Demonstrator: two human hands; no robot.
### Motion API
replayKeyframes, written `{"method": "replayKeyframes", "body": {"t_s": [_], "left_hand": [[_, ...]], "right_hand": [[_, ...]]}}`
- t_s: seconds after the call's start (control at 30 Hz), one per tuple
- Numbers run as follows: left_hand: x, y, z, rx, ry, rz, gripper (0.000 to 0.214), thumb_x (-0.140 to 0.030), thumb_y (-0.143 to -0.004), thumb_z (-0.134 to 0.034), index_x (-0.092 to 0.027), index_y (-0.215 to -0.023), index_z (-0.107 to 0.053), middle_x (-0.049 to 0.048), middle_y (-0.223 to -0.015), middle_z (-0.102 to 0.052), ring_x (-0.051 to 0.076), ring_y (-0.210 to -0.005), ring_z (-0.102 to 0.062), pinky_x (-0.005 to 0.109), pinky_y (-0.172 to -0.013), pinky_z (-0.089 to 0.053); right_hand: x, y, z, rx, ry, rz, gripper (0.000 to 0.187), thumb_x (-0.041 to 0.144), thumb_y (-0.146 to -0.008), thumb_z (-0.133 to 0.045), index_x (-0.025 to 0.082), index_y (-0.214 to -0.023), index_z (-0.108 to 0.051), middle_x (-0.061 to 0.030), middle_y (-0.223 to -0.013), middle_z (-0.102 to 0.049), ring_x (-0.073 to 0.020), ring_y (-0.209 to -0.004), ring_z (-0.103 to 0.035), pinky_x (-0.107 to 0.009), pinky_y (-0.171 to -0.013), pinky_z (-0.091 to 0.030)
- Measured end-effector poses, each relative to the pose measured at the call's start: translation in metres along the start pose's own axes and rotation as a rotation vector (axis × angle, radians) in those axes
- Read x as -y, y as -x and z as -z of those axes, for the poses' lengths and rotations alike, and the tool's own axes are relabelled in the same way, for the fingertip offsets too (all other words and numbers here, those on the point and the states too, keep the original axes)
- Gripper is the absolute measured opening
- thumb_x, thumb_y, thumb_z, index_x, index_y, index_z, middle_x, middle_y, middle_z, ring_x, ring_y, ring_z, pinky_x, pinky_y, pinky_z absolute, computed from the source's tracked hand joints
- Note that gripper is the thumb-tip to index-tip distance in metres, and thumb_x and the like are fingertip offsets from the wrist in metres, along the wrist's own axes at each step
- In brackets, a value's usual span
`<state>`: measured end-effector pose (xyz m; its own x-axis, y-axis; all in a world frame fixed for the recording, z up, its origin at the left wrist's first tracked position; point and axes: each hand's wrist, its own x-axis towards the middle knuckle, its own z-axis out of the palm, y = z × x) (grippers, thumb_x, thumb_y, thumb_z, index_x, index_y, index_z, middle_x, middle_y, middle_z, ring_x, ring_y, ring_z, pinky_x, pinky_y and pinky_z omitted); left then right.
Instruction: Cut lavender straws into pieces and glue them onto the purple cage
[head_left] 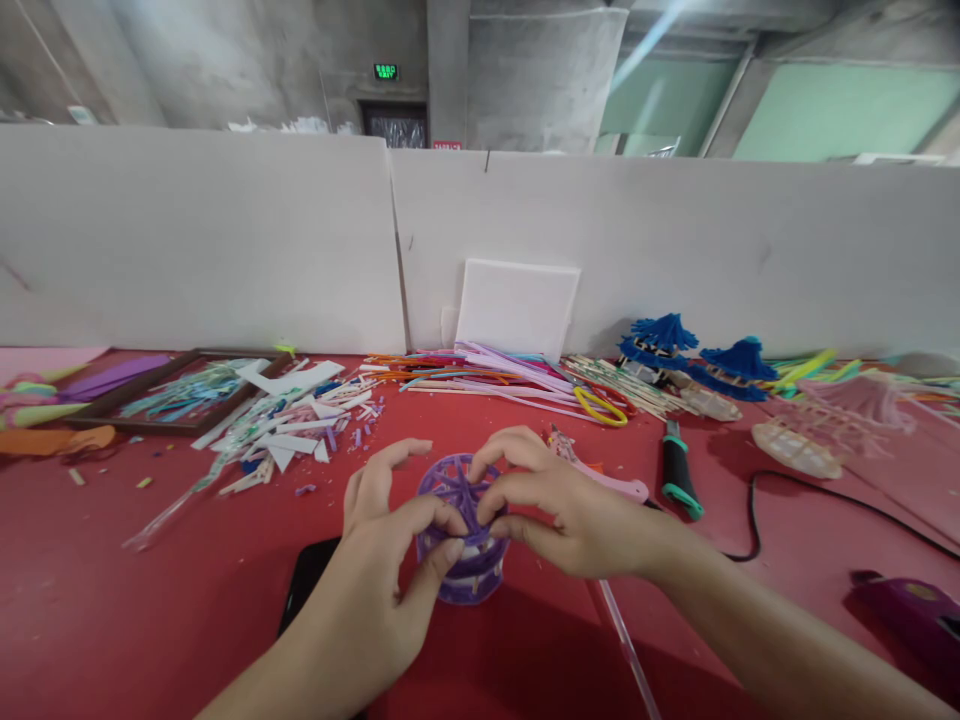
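Note:
A small round cage-like craft piece (463,580), made of purple fuzzy pipe cleaners with pale parts between its bands, stands on the red table before me. Purple strands cross over its top like spokes. My left hand (397,535) pinches its near upper rim between thumb and index finger, the other fingers raised. From the right, my right hand (551,500) has thumb and fingertips closed on the purple pipe cleaners at the top. The fingertips partly hide the spot they hold.
Pink-handled pliers (615,483) and a black-green cutter (679,470) lie right. A phone (304,585) is partly under my left arm. White scraps (292,425), pipe cleaners (495,370), yellow-handled scissors (600,405) and blue-roofed models (660,340) line the back. A glue gun (911,615) lies far right.

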<state>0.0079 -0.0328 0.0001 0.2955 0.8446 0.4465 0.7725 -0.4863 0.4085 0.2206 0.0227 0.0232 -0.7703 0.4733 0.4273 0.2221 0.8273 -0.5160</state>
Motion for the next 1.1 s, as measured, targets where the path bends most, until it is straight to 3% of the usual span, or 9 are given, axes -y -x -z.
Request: {"method": "replayKeyframes", "body": {"t_s": [0.17,0.5,0.83,0.97,1.1], "left_hand": [[-0.005,-0.005,0.002,-0.012,-0.029,-0.018,0.014,-0.015,-0.081,-0.053,-0.026,-0.082,-0.063,0.0082,-0.129,-0.037,0.033,-0.117,-0.041,0.056,-0.087,-0.046],[-0.005,0.001,0.000,0.023,-0.022,0.022,0.016,-0.015,-0.083,-0.050,-0.026,-0.083,-0.062,0.0073,-0.131,-0.034,0.032,-0.122,-0.034,0.058,-0.094,-0.040],[-0.007,0.001,0.006,-0.058,-0.063,-0.045,0.019,-0.014,-0.084,-0.051,-0.027,-0.084,-0.065,0.0056,-0.136,-0.040,0.033,-0.125,-0.034,0.056,-0.098,-0.036],[-0.003,0.000,0.007,-0.027,-0.044,-0.094,0.022,-0.011,-0.084,-0.048,-0.026,-0.084,-0.064,0.0050,-0.138,-0.043,0.031,-0.129,-0.032,0.057,-0.100,-0.033],[-0.003,0.001,0.007,-0.026,-0.048,-0.132,0.021,-0.010,-0.083,-0.049,-0.026,-0.085,-0.064,0.0027,-0.145,-0.040,0.032,-0.132,-0.026,0.058,-0.101,-0.033]], "right_hand": [[-0.003,0.001,0.001,-0.005,-0.011,0.001,0.010,0.012,-0.086,-0.058,0.018,-0.091,-0.064,-0.0076,-0.107,-0.054,-0.0184,-0.108,-0.047,-0.037,-0.097,-0.037],[-0.001,0.000,0.000,0.014,-0.016,-0.003,0.010,0.009,-0.085,-0.059,0.017,-0.088,-0.065,-0.0080,-0.106,-0.054,-0.0185,-0.108,-0.047,-0.037,-0.098,-0.037],[0.002,0.006,-0.009,-0.116,-0.022,-0.038,0.006,0.014,-0.084,-0.064,0.019,-0.084,-0.068,-0.0068,-0.103,-0.057,-0.0183,-0.104,-0.051,-0.035,-0.093,-0.040],[0.000,0.003,-0.006,-0.274,-0.127,-0.029,0.009,0.024,-0.084,-0.066,0.019,-0.091,-0.068,-0.0058,-0.094,-0.062,-0.0171,-0.092,-0.057,-0.033,-0.085,-0.044],[-0.005,-0.007,-0.007,-0.495,-0.118,-0.142,0.008,0.026,-0.086,-0.063,0.019,-0.086,-0.067,-0.0031,-0.082,-0.067,-0.0153,-0.080,-0.060,-0.031,-0.077,-0.047]]}}
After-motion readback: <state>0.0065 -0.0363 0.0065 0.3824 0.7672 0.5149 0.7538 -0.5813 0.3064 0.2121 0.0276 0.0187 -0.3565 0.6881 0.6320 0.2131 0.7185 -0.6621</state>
